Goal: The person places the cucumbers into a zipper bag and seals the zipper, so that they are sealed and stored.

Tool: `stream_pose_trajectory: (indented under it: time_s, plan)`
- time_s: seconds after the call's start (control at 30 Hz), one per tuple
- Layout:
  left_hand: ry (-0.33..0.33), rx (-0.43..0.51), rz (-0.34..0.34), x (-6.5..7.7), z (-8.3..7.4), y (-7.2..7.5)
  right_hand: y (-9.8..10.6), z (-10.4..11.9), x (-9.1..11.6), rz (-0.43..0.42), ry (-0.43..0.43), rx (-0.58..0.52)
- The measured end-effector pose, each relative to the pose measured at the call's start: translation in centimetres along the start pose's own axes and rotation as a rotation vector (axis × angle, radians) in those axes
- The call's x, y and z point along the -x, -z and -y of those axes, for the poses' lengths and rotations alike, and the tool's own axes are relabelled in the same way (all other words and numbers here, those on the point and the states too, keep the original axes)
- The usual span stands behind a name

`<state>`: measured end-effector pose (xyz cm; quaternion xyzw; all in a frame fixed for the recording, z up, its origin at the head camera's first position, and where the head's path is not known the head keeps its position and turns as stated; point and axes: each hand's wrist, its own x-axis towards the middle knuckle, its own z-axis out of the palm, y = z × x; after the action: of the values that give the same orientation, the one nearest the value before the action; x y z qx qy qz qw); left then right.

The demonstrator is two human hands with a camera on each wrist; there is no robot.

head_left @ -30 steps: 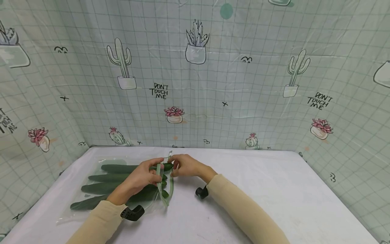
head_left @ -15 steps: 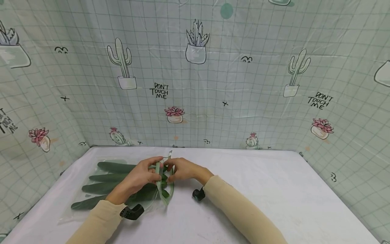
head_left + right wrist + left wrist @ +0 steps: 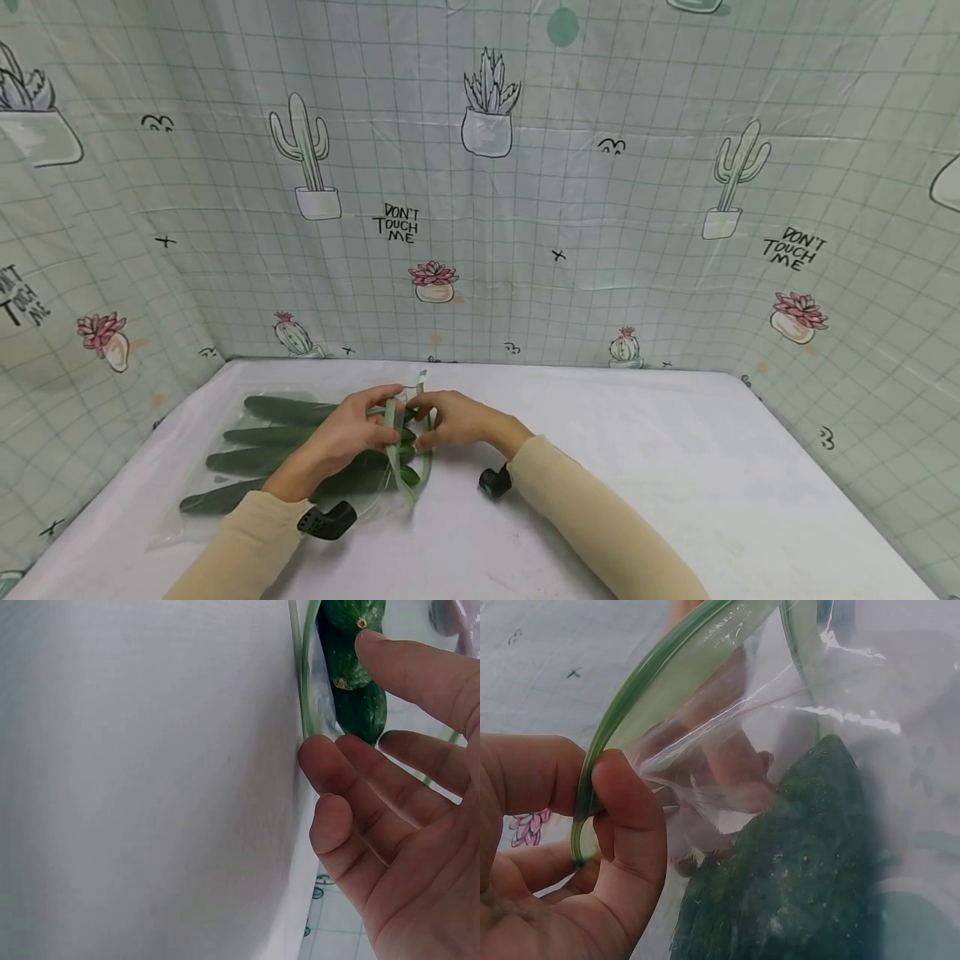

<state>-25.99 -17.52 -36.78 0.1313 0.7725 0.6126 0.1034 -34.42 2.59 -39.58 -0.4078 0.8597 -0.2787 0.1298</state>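
A clear zip bag [image 3: 167, 533] lies flat at the table's left, with several cucumbers [image 3: 251, 462] side by side inside. Its mouth, edged by a green zip strip [image 3: 634, 690], faces right. My left hand [image 3: 341, 433] pinches one side of that strip between thumb and fingers and lifts it. At the gaping mouth is my right hand [image 3: 457, 419], its fingers loosely bent. In the right wrist view the thumb [image 3: 397, 664] is right at a cucumber end [image 3: 356, 613]. Through the plastic in the left wrist view, right-hand fingers overlap a cucumber [image 3: 795, 877].
A white cloth covers the table [image 3: 637, 475]. Behind it and on both sides hangs a checked curtain [image 3: 525, 208] with cactus prints. Black camera mounts [image 3: 327, 522] stick out from both wrists.
The farthest cucumber has slid left, deeper into the bag. My right hand has followed it left to the mouth, then eased slightly back right. The left hand keeps its pinch on the strip.
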Motion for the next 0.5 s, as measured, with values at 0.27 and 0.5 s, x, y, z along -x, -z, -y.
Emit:
stream_pose_trajectory:
  time_s: [0.27,0.5]
  plan:
    - [0.018,0.006,-0.003,-0.1,-0.1,-0.5,0.6,-0.4,1.2,-0.025,-0.032,-0.016]
    - [0.012,0.002,0.016,-0.1,0.4,-0.9,0.9,-1.0,2.2,-0.071,-0.056,-0.036]
